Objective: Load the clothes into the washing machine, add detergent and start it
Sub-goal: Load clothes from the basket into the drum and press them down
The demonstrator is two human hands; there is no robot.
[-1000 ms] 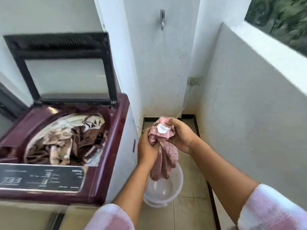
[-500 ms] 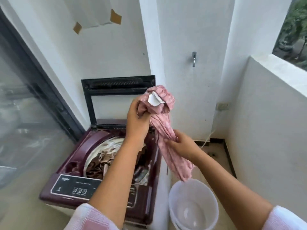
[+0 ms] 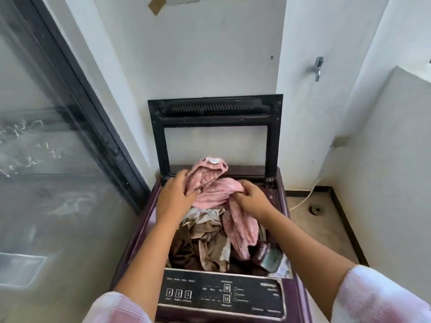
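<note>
Pink garment [image 3: 211, 191] is held over the open drum of the washing machine [image 3: 281, 194], gripped at its 9 o'clock side by the left hand [image 3: 173, 198] and pinched at 3 o'clock by the curled fingers of the right hand [image 3: 251, 201]. One end is draped onto the brown and cream clothes [image 3: 205, 243] in the drum. The lid [image 3: 217, 108] is stood upright at 12 o'clock, and the control panel [image 3: 221, 294] is seen at 6 o'clock.

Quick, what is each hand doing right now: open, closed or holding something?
Left hand: holding the pink garment.
Right hand: holding the same pink garment.
</note>
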